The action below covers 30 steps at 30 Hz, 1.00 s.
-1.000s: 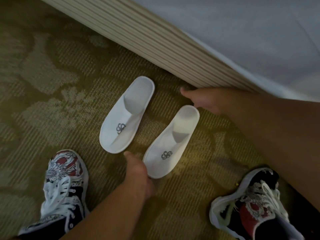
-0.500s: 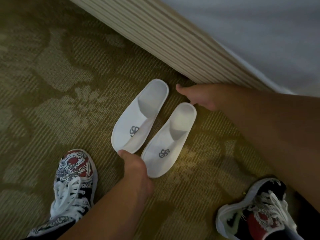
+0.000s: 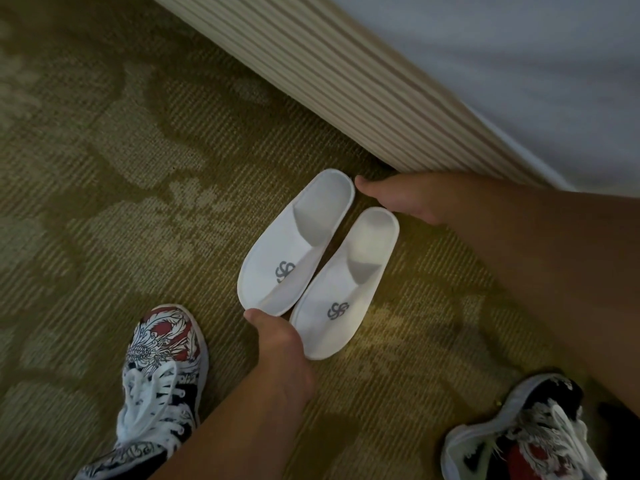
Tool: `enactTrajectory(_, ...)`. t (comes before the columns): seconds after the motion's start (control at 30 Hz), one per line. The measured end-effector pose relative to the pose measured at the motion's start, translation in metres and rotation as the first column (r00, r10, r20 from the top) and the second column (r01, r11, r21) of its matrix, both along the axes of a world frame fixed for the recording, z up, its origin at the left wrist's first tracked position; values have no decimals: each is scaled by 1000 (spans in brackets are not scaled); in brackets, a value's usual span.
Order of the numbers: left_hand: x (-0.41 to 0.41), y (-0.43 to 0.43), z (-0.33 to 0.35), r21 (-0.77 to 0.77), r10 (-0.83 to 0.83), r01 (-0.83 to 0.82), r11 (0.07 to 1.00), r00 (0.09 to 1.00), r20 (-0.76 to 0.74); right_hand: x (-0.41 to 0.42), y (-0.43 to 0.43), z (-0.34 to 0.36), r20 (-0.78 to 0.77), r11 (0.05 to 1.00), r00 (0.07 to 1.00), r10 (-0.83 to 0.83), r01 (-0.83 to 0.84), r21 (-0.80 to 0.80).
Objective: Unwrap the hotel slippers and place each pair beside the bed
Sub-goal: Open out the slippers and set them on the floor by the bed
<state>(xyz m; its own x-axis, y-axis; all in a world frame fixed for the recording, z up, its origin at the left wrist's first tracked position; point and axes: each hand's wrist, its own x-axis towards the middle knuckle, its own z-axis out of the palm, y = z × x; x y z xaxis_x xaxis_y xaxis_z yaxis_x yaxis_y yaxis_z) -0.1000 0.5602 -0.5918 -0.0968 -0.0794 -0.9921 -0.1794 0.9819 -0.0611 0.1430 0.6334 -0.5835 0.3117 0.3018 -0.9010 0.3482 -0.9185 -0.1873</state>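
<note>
Two white slippers [image 3: 317, 263] lie side by side on the carpet [image 3: 138, 202] by the bed base [image 3: 346, 81], thin, light and floppy by the look, best nudged at the rims, left hand [image 3: 282, 348] loosely curled at the toes, right hand [image 3: 401, 199] cupped at the heels, neither visibly gripping.

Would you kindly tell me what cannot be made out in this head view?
- Left hand: fingers hidden under its back; contact with white cloth slippers unclear.
- Right hand: fingertips hidden behind its back.
- Patterned right sneaker: cut off by frame edge.
- Bed: only a corner shows.
</note>
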Motion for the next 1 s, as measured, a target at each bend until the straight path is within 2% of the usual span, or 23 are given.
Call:
enactTrajectory(0.23,1,1,1,-59,-8,9,998,1000,13,1,4,-4,2,1000,1000,13,-13,0)
enactTrajectory(1.0,7,0,1,-37,-20,22,999,998,63,-2,5,-9,45,996,996,75,-76,34)
